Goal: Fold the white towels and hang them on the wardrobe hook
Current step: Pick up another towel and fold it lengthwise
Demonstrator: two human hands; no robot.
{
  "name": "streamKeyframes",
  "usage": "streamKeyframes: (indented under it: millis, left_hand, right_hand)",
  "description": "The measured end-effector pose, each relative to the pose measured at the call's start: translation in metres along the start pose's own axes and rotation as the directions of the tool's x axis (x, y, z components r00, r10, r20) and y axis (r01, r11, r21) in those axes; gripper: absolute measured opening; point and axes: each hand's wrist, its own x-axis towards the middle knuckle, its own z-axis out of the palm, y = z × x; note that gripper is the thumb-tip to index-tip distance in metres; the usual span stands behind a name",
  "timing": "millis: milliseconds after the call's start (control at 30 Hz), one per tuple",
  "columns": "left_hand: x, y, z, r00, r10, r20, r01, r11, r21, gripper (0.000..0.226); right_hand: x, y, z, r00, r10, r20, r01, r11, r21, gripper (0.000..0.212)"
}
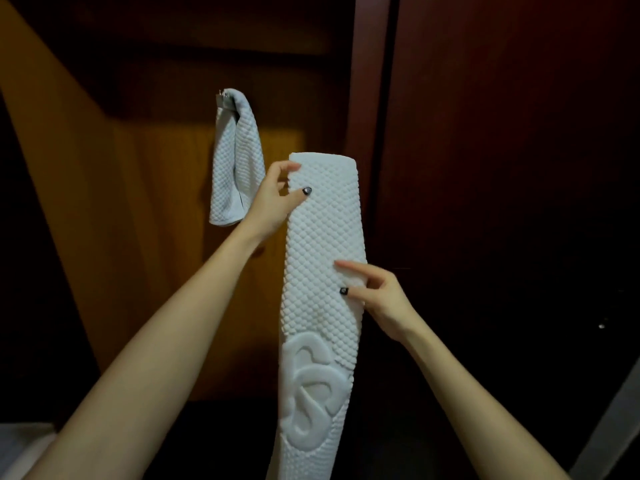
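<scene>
I am holding a long folded white towel (322, 244) upright in front of me, its embossed emblem at the lower end nearest me. My right hand (381, 299) is pinching the towel's right edge about midway up, thumb and forefinger curled onto the fabric. Higher up, my left hand (277, 199) is gripping the top left corner, thumb on the front. Beyond, a second white towel (232, 161) is hanging draped over the metal hook (223, 98) on the wooden wardrobe panel (156, 237), just left of my left hand.

Dim room, dark red-brown wardrobe door (502, 133) beside a lit orange wood panel (138, 254).
</scene>
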Motion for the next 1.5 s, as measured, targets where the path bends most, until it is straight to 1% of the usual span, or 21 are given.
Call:
streamKeyframes:
  millis: [100,200,233,333,400,533,567,667,733,833,967,1100,1133,1200,1233,1267,1300,1400,1433,1467,1500]
  left_hand:
    - [-0.002,-0.013,-0.011,0.986,-0.165,0.030,0.168,0.976,-0.135,0.057]
    - [-0.020,-0.028,-0.016,0.945,-0.260,0.196,0.299,0.932,-0.207,0.071]
    - [-0.033,-0.033,-0.015,0.942,-0.247,0.226,0.302,0.920,-0.250,0.071]
    - [-0.070,-0.053,-0.010,0.963,-0.199,0.180,0.257,0.875,-0.410,0.082]
    - [-0.093,-0.063,-0.005,0.969,-0.173,0.176,0.228,0.903,-0.364,0.097]
    - [-0.128,-0.078,0.009,0.963,-0.231,0.135,0.262,0.916,-0.303,0.101]
    - [-0.135,-0.081,0.011,0.961,-0.249,0.121,0.275,0.908,-0.315,0.098]
    - [-0.152,-0.088,0.016,0.959,-0.283,0.016,0.269,0.891,-0.365,0.061]
    - [-0.158,-0.084,0.020,0.958,-0.277,-0.073,0.228,0.891,-0.392,0.045]
    - [-0.161,-0.077,0.021,0.956,-0.266,-0.121,0.201,0.899,-0.389,0.036]
    - [-0.162,-0.077,0.021,0.947,-0.288,-0.140,0.228,0.913,-0.338,0.024]
    - [-0.159,-0.077,0.020,0.942,-0.289,-0.169,0.213,0.908,-0.360,0.021]
    - [-0.157,-0.077,0.020,0.942,-0.291,-0.169,0.213,0.905,-0.367,0.023]
    - [-0.152,-0.079,0.020,0.937,-0.304,-0.174,0.223,0.900,-0.375,0.026]
    - [-0.150,-0.081,0.021,0.933,-0.314,-0.173,0.233,0.898,-0.373,0.027]
    - [-0.149,-0.083,0.022,0.930,-0.328,-0.166,0.249,0.895,-0.370,0.026]
    - [-0.148,-0.085,0.023,0.929,-0.338,-0.148,0.266,0.892,-0.367,0.025]
    - [-0.149,-0.087,0.026,0.936,-0.344,-0.078,0.300,0.893,-0.336,0.022]
    - [-0.149,-0.087,0.024,0.937,-0.342,-0.071,0.303,0.896,-0.325,0.022]
    - [-0.150,-0.088,0.021,0.936,-0.345,-0.072,0.306,0.896,-0.321,0.022]
    - [-0.150,-0.090,0.018,0.935,-0.346,-0.082,0.303,0.897,-0.323,0.022]
  right_hand:
    - [0.013,-0.019,0.012,0.997,-0.070,0.022,0.068,0.995,0.066,0.043]
    - [0.029,-0.039,0.017,0.993,-0.111,0.040,0.107,0.990,0.092,0.046]
    - [0.035,-0.044,0.017,0.993,-0.109,0.042,0.105,0.990,0.092,0.047]
    - [0.046,-0.051,0.014,0.998,-0.068,0.018,0.066,0.992,0.104,0.048]
    - [0.049,-0.051,0.012,0.999,-0.044,-0.002,0.044,0.993,0.109,0.048]
    - [0.047,-0.048,0.011,1.000,0.015,-0.013,-0.012,0.986,0.168,0.049]
    - [0.046,-0.048,0.010,0.999,0.031,-0.016,-0.027,0.983,0.182,0.049]
    - [0.045,-0.048,0.004,0.997,0.060,-0.057,-0.046,0.977,0.210,0.052]
    - [0.045,-0.046,-0.001,0.994,0.070,-0.089,-0.049,0.976,0.214,0.056]
    - [0.042,-0.041,-0.005,0.989,0.082,-0.121,-0.056,0.977,0.207,0.060]
    - [0.037,-0.035,-0.007,0.986,0.072,-0.150,-0.034,0.969,0.245,0.065]
    - [0.027,-0.017,0.002,0.976,0.102,-0.193,-0.036,0.947,0.320,0.075]
    - [0.024,-0.009,0.005,0.974,0.116,-0.194,-0.059,0.958,0.280,0.075]
    - [0.015,0.006,0.009,0.974,0.150,-0.169,-0.139,0.988,0.071,0.072]
    - [0.009,0.014,0.010,0.971,0.184,-0.151,-0.190,0.981,-0.025,0.070]
    - [0.004,0.022,0.011,0.962,0.233,-0.142,-0.243,0.968,-0.056,0.070]
    - [-0.002,0.029,0.010,0.945,0.295,-0.140,-0.300,0.954,-0.010,0.070]
    - [-0.013,0.044,0.012,0.901,0.420,-0.104,-0.375,0.877,0.299,0.069]
    - [-0.014,0.044,0.015,0.893,0.442,-0.078,-0.395,0.857,0.330,0.070]
    - [-0.014,0.044,0.019,0.886,0.462,-0.048,-0.428,0.851,0.306,0.070]
    - [-0.013,0.041,0.022,0.880,0.476,-0.009,-0.462,0.858,0.227,0.069]
